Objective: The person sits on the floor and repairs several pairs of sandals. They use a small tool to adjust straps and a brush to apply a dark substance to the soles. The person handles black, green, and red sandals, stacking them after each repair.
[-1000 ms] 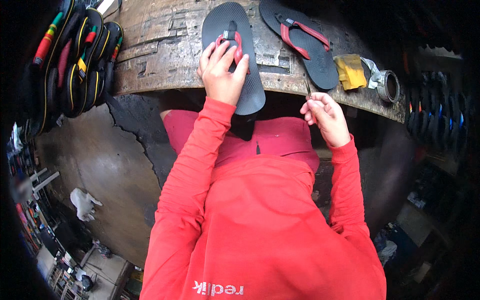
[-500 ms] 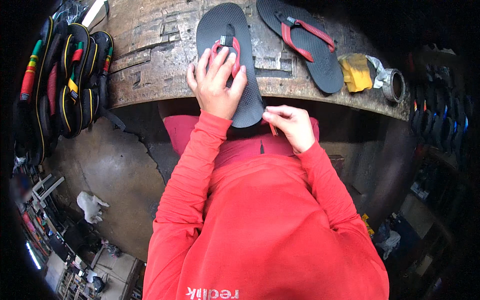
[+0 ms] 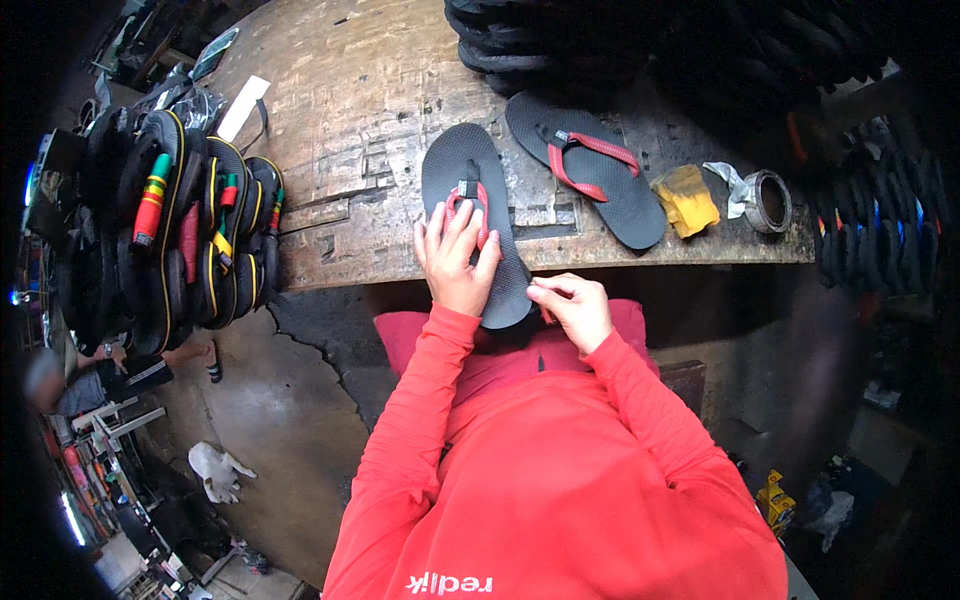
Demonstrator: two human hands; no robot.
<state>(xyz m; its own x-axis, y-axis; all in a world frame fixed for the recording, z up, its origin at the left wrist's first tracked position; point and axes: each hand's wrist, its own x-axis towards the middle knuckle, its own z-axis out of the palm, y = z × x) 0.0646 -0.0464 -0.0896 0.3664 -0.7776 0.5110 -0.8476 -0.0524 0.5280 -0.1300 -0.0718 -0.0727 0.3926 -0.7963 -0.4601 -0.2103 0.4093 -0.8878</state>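
A black flip-flop (image 3: 462, 152) with a red strap lies on the workbench, its heel end jutting past the front edge toward my lap. My left hand (image 3: 460, 262) lies over its strap and footbed, fingers spread and pressing down. Right at the heel's right edge is my right hand (image 3: 572, 308), thumb and fingers pinched together. A bit of something thin and reddish shows below those fingers, too small to make out. Another black flip-flop (image 3: 625, 205), also red-strapped, rests untouched farther right on the bench.
On the worn wooden bench (image 3: 330, 130) are a yellow cloth or sponge (image 3: 686, 200) and a tape roll (image 3: 768, 202). Stacked sandals (image 3: 190, 230) stand at left, dark soles (image 3: 520, 45) at the back. A white animal (image 3: 215, 470) is on the floor; another person (image 3: 85, 390) shows far left.
My view has tilted up, showing more of the bench's far side. Both hands stay at the same flip-flop; the reddish thing below my right fingers shows less now.
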